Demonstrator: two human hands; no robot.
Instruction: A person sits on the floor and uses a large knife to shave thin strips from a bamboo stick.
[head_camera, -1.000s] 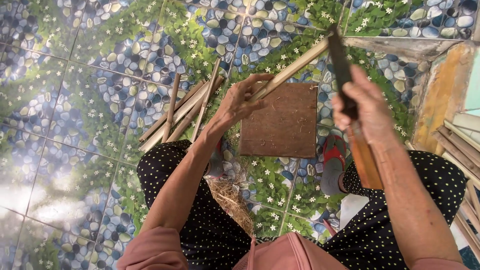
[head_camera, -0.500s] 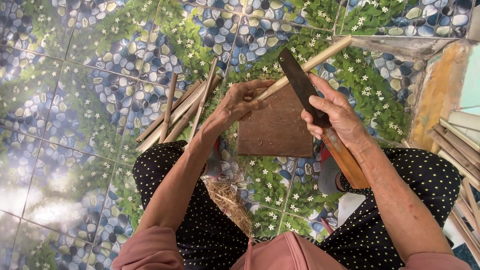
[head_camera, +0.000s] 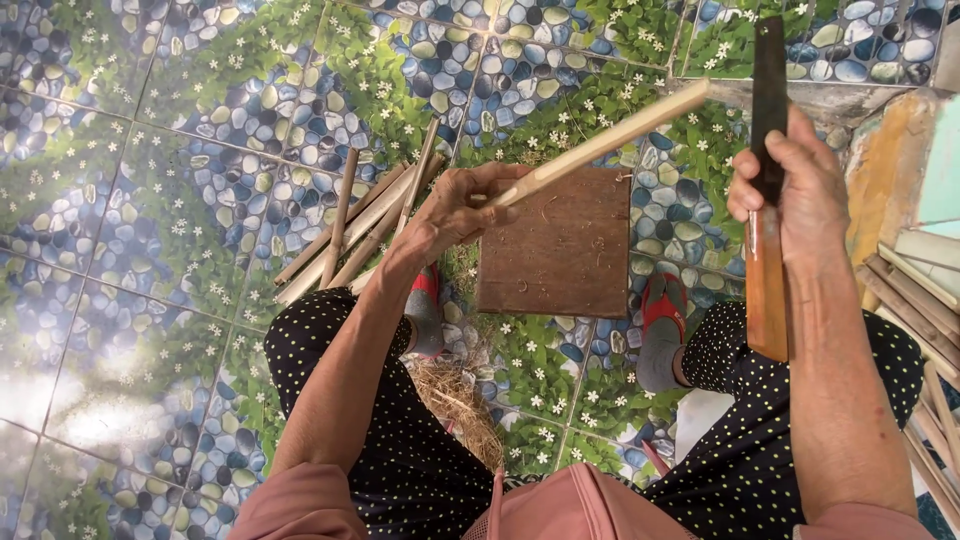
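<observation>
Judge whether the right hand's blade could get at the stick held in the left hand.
Probably yes: the right hand holds the blade raised, with nothing between it and the stick.

A: What is the person wearing?
B: Black trousers (head_camera: 400, 440) dotted all over with small pale yellow spots, on both legs. The fabric looks thin and loose.
A: And on top?
B: A dusty pink top (head_camera: 560, 505), seen only at the lower edge of the view, with a seam or fold down its middle. The sleeves end high up, so both forearms are bare.
A: Anything on the feet?
B: Red sandals (head_camera: 663, 305) with grey straps across the foot; the left one is partly hidden behind the arm.
A: Rings, a watch?
B: None shows
</observation>
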